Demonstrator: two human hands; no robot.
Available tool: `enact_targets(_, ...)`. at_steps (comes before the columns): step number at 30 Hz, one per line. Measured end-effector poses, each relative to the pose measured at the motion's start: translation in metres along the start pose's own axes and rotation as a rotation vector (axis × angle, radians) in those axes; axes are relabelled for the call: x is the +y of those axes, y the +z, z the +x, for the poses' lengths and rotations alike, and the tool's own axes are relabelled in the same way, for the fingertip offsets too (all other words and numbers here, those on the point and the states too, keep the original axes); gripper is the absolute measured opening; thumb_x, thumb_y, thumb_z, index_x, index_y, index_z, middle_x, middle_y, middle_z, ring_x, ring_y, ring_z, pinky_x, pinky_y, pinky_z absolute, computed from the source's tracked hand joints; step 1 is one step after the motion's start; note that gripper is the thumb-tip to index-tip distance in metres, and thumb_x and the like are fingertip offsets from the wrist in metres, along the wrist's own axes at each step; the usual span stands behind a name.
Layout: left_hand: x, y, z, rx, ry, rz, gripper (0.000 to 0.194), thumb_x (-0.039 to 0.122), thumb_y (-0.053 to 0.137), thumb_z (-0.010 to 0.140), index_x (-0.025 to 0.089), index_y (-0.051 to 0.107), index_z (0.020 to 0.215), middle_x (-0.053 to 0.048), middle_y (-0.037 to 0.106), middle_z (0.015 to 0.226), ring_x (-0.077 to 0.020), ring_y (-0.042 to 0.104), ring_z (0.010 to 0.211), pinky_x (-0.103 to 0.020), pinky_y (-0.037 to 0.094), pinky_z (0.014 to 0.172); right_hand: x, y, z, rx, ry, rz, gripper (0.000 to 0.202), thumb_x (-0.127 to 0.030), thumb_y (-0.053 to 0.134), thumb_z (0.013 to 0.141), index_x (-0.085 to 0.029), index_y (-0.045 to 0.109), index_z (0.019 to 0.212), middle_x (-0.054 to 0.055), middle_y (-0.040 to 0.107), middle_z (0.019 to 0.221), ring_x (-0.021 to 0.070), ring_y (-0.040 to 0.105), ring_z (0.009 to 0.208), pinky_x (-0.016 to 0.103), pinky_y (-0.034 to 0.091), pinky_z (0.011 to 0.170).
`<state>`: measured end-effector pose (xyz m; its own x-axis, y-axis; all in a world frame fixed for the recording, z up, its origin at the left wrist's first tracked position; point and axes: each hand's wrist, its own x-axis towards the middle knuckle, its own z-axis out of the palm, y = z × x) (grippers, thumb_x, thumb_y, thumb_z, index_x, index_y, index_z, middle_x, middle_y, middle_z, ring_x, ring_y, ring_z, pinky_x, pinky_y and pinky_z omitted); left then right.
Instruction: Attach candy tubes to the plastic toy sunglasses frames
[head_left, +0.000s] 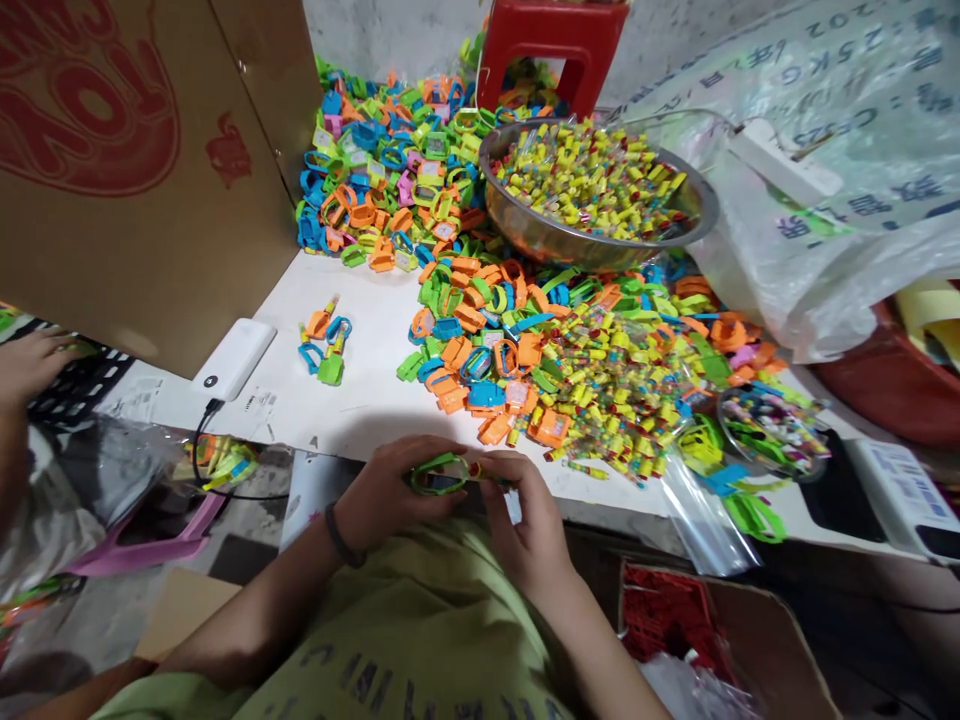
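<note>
My left hand (397, 485) is closed round a green toy watch (435, 482) at the table's front edge, its strap forming a loop. Right beside it, the fingers of my right hand (529, 505) pinch a small candy tube (475, 470) with a red end against the watch; its far part is hidden by my fingers. Beyond my hands lies a heap of orange, green and blue toy watches (476, 350), and to its right a heap of yellow candy tubes (615, 390). A small cluster of watches and tubes (328, 345) sits apart on the white table (360, 385).
A metal bowl (592, 250) full of tubes stands on more watches, before a red stool (555, 45). At left are a cardboard box (150, 230), a white power bank (236, 358) with a cable and another person's hand (37, 365). A phone (844, 495) lies at right.
</note>
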<state>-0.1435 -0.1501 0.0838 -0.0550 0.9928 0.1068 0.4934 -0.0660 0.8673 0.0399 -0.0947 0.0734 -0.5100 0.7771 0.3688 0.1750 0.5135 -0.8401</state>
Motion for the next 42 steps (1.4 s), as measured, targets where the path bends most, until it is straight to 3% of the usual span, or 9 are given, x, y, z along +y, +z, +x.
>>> enact_targets(5, 0.001, -0.004, 0.001, -0.01, -0.054, 0.045, 0.039, 0.028, 0.075, 0.073, 0.023, 0.071, 0.111, -0.003, 0.077, 0.1, -0.0218, 0.071, 0.09, -0.033, 0.055, 0.086, 0.0, -0.001, -0.001, -0.1, -0.03, -0.003, 0.019, -0.012, 0.048, 0.095, -0.025, 0.054, 0.109, 0.008, 0.065, 0.104, 0.0197, 0.063, 0.096, 0.034, 0.052, 0.079)
enact_targets(13, -0.001, -0.003, 0.001, -0.003, -0.031, 0.064, 0.04, 0.029, 0.076, 0.072, 0.022, 0.071, 0.112, -0.004, 0.077, 0.101, -0.022, 0.071, 0.09, -0.034, 0.055, 0.087, 0.0, -0.001, -0.004, 0.018, -0.003, -0.058, 0.019, -0.013, 0.048, 0.095, -0.024, 0.056, 0.108, 0.008, 0.064, 0.103, 0.0208, 0.062, 0.096, 0.036, 0.051, 0.081)
enact_targets(19, -0.001, -0.007, 0.003, -0.002, -0.037, 0.034, 0.04, 0.031, 0.075, 0.074, 0.022, 0.071, 0.112, -0.005, 0.077, 0.104, -0.0227, 0.071, 0.093, -0.033, 0.055, 0.088, 0.0, -0.001, 0.001, -0.114, -0.095, -0.087, 0.022, -0.009, 0.049, 0.093, -0.025, 0.055, 0.107, 0.008, 0.066, 0.1, 0.0211, 0.063, 0.093, 0.036, 0.052, 0.078)
enact_targets(24, -0.002, -0.007, 0.004, -0.016, -0.026, 0.061, 0.04, 0.034, 0.074, 0.075, 0.024, 0.071, 0.114, -0.004, 0.076, 0.106, -0.0225, 0.071, 0.094, -0.033, 0.056, 0.087, -0.002, -0.003, -0.002, 0.014, -0.027, -0.069, 0.023, -0.01, 0.047, 0.094, -0.025, 0.054, 0.11, 0.007, 0.065, 0.102, 0.0209, 0.062, 0.094, 0.036, 0.051, 0.079)
enact_targets(28, -0.004, -0.004, 0.003, -0.048, 0.013, 0.089, 0.04, 0.029, 0.074, 0.075, 0.024, 0.07, 0.114, -0.004, 0.076, 0.104, -0.0213, 0.071, 0.092, -0.032, 0.055, 0.086, -0.003, -0.001, -0.002, -0.024, -0.072, -0.078, 0.024, -0.009, 0.049, 0.094, -0.025, 0.054, 0.111, 0.007, 0.064, 0.103, 0.0201, 0.061, 0.095, 0.035, 0.05, 0.08)
enact_targets(36, -0.004, -0.006, 0.007, -0.114, 0.023, 0.053, 0.041, 0.03, 0.075, 0.074, 0.024, 0.07, 0.115, -0.005, 0.076, 0.104, -0.0226, 0.071, 0.094, -0.033, 0.055, 0.087, -0.015, -0.001, -0.009, -0.057, 0.012, -0.199, 0.021, -0.01, 0.042, 0.095, -0.023, 0.053, 0.108, 0.008, 0.064, 0.1, 0.0216, 0.06, 0.093, 0.037, 0.05, 0.079)
enact_targets(42, -0.008, -0.002, 0.01, -0.231, -0.044, -0.008, 0.04, 0.039, 0.075, 0.074, 0.021, 0.073, 0.109, -0.004, 0.079, 0.094, -0.0245, 0.073, 0.082, -0.033, 0.056, 0.077, -0.024, -0.002, -0.018, -0.169, 0.053, -0.495, 0.019, -0.016, 0.044, 0.096, -0.018, 0.052, 0.113, 0.012, 0.063, 0.099, 0.0256, 0.057, 0.088, 0.04, 0.049, 0.077)
